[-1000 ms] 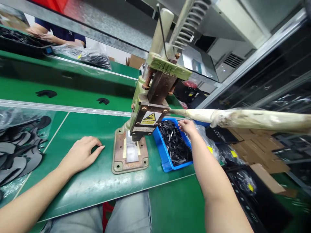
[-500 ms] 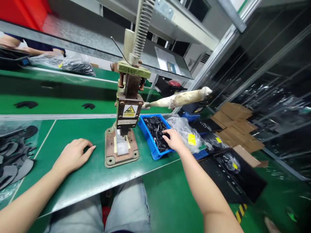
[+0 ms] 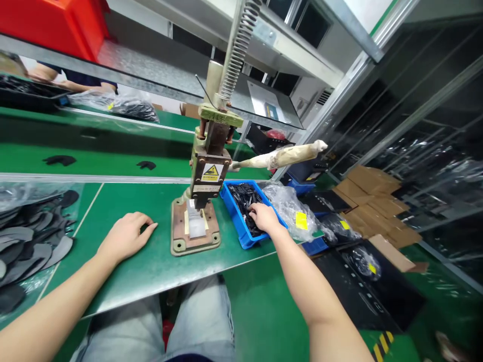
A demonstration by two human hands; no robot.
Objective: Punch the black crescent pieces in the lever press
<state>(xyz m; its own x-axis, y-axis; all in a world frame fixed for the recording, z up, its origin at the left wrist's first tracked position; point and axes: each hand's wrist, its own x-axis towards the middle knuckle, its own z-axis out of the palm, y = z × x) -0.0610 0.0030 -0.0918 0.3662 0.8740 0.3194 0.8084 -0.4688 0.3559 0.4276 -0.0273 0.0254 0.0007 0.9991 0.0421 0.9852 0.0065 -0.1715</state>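
Lap: grey trousers (image 3: 188, 327) at bottom centre, knees tucked under the green bench (image 3: 151, 271), so the person sits square to the press.
Left hand: left hand (image 3: 126, 239), lower left of centre, lies palm down on the bench with the fingers loosely curled and gripping nothing. It is parked near the press base but apart from it, and looks clear of the ram.
Right hand: right hand (image 3: 264, 217), just right of centre, has its fingers dipped into the blue bin (image 3: 247, 240) among the small black parts (image 3: 243, 198). I cannot tell whether it is pinching one.
Blue bin: touching or just beside the press base, angled toward the reaching arm, which looks handy for picking.
Press: the hand press (image 3: 206, 171) stands mid-frame, its ram raised above a pale block (image 3: 196, 226) on the rusty base plate (image 3: 179, 236).
Lever: the wrapped lever (image 3: 287, 155) sticks out to the right above the bin, untouched.
Left edge: dark flat cut pieces (image 3: 30, 241) heaped on plastic, near the idle hand.
Right: a plastic bag (image 3: 290, 211) with a yellow label lies beside the bin, with cardboard boxes (image 3: 377, 196) beyond it.
Belt: two black pieces (image 3: 60, 160) lie apart on the green belt behind.
Far upper left: a co-worker's arm (image 3: 56, 80) under a red box (image 3: 53, 20).
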